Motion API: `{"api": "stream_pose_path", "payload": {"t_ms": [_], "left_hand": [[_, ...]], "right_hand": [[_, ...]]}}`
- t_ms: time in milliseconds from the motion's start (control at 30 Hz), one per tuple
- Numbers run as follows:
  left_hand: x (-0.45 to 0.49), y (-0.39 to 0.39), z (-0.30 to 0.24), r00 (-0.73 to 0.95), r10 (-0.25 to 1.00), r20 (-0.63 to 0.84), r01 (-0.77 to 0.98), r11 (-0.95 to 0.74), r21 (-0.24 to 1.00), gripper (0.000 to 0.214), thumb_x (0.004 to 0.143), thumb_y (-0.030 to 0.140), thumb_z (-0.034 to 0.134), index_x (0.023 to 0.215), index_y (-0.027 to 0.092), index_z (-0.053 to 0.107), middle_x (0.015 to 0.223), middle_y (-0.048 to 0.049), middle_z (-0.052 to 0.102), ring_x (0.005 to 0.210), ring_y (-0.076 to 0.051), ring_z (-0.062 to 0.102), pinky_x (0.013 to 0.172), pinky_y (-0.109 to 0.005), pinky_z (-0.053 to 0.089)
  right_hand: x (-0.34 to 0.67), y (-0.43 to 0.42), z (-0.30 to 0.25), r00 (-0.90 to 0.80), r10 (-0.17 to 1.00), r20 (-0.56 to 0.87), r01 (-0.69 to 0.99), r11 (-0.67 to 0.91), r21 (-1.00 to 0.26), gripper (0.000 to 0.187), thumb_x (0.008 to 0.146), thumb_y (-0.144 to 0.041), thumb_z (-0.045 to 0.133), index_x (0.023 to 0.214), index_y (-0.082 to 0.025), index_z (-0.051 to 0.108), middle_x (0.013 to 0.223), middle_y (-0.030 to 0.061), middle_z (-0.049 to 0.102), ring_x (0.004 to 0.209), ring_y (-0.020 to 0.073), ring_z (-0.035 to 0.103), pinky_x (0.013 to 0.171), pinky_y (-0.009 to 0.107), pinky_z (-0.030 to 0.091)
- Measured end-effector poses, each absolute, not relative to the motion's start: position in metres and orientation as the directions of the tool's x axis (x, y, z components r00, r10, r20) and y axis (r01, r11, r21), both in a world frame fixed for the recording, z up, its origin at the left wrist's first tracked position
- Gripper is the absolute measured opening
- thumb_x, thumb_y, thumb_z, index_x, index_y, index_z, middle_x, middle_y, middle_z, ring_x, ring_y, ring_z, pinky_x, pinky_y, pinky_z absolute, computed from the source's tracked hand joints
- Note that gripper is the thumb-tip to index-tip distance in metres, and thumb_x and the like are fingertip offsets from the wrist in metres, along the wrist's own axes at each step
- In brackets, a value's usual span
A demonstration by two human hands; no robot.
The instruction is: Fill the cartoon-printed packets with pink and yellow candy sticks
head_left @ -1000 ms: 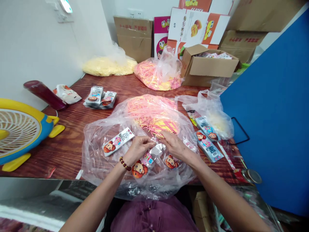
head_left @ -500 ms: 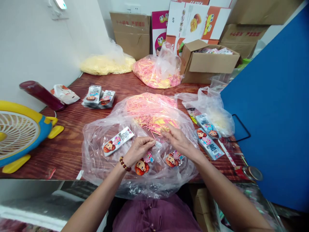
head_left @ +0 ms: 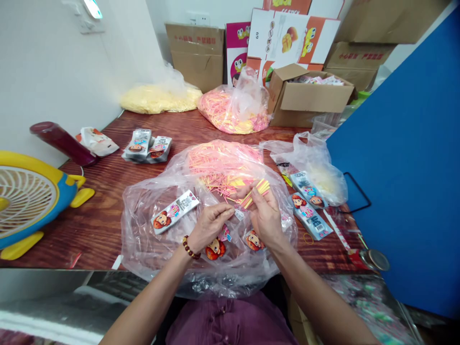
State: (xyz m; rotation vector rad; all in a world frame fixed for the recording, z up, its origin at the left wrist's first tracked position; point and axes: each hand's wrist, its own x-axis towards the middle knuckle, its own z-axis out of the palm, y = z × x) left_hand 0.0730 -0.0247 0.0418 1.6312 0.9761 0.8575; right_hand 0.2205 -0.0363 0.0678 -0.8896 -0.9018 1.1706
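My right hand (head_left: 266, 218) is closed round a small bundle of pink and yellow sticks (head_left: 256, 192), held slanted above the clear plastic bag. Close beside it, my left hand (head_left: 210, 225) has its fingers pinched at the upper end of a printed packet (head_left: 215, 248), which it partly covers. Another packet (head_left: 253, 240) lies under my right wrist, partly hidden. To the left, a silver-white packet (head_left: 175, 212) rests on the bag. Just beyond my hands, a heap of loose pink and yellow sticks (head_left: 224, 160) lies in the open clear bag (head_left: 143, 206).
Packet stacks (head_left: 147, 145) stand at the left back; more packets (head_left: 312, 215) lie at right. A yellow-blue fan (head_left: 30, 196), a dark red bottle (head_left: 63, 143) and a jar (head_left: 377, 259) flank the work area. Behind are filled bags (head_left: 233, 108) and an open carton (head_left: 312, 98).
My right hand has turned and drawn slightly back, so the stick bundle now shows fully in it. My left hand stays almost in place.
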Motion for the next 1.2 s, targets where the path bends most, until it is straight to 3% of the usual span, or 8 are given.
{"api": "stream_pose_path", "payload": {"t_ms": [267, 700, 900, 1100, 1200], "left_hand": [[0.073, -0.025, 0.038, 0.452, 0.889, 0.067, 0.194, -0.172, 0.966, 0.034, 0.093, 0.040, 0.051, 0.074, 0.016, 0.065, 0.068, -0.0015, 0.063, 0.058, -0.011, 0.051, 0.055, -0.021, 0.040], [0.076, -0.025, 0.038, 0.458, 0.882, 0.107, 0.168, -0.204, 0.964, 0.033, 0.094, 0.037, 0.049, 0.074, 0.016, 0.066, 0.070, -0.0026, 0.065, 0.066, -0.013, 0.056, 0.064, -0.022, 0.043], [0.075, -0.026, 0.036, 0.434, 0.897, 0.078, 0.148, -0.157, 0.977, 0.035, 0.093, 0.040, 0.049, 0.073, 0.016, 0.065, 0.068, -0.0012, 0.062, 0.062, -0.012, 0.052, 0.059, -0.022, 0.041], [0.079, -0.024, 0.037, 0.394, 0.917, 0.055, 0.054, -0.083, 0.995, 0.028, 0.090, 0.038, 0.056, 0.079, 0.015, 0.066, 0.072, -0.0016, 0.063, 0.066, -0.013, 0.054, 0.063, -0.023, 0.043], [0.084, -0.021, 0.040, 0.372, 0.927, 0.058, -0.013, -0.057, 0.998, 0.025, 0.086, 0.039, 0.061, 0.084, 0.014, 0.068, 0.076, -0.0027, 0.064, 0.070, -0.014, 0.055, 0.067, -0.024, 0.045]], "right_hand": [[0.220, -0.033, 0.071, 0.176, 0.980, 0.092, -0.463, 0.164, -0.871, 0.015, 0.088, -0.036, 0.058, 0.096, -0.025, 0.053, 0.081, -0.0007, 0.067, 0.089, 0.0200, 0.071, 0.082, 0.037, 0.055], [0.218, -0.034, 0.064, 0.246, 0.969, 0.023, -0.478, 0.142, -0.867, 0.015, 0.089, -0.038, 0.056, 0.090, -0.023, 0.058, 0.079, 0.0018, 0.068, 0.086, 0.0202, 0.069, 0.084, 0.039, 0.055], [0.215, -0.036, 0.060, 0.222, 0.975, 0.008, -0.459, 0.112, -0.881, 0.018, 0.091, -0.040, 0.053, 0.087, -0.023, 0.058, 0.080, 0.0029, 0.069, 0.091, 0.0216, 0.069, 0.082, 0.038, 0.056], [0.217, -0.044, 0.052, 0.211, 0.975, 0.062, -0.335, 0.132, -0.933, 0.019, 0.092, -0.039, 0.053, 0.092, -0.022, 0.062, 0.100, 0.0067, 0.072, 0.105, 0.0231, 0.065, 0.093, 0.041, 0.051], [0.222, -0.043, 0.050, 0.086, 0.990, 0.111, -0.288, 0.131, -0.949, 0.016, 0.090, -0.037, 0.056, 0.094, -0.023, 0.062, 0.114, 0.0063, 0.070, 0.113, 0.0231, 0.062, 0.101, 0.042, 0.047]]}}
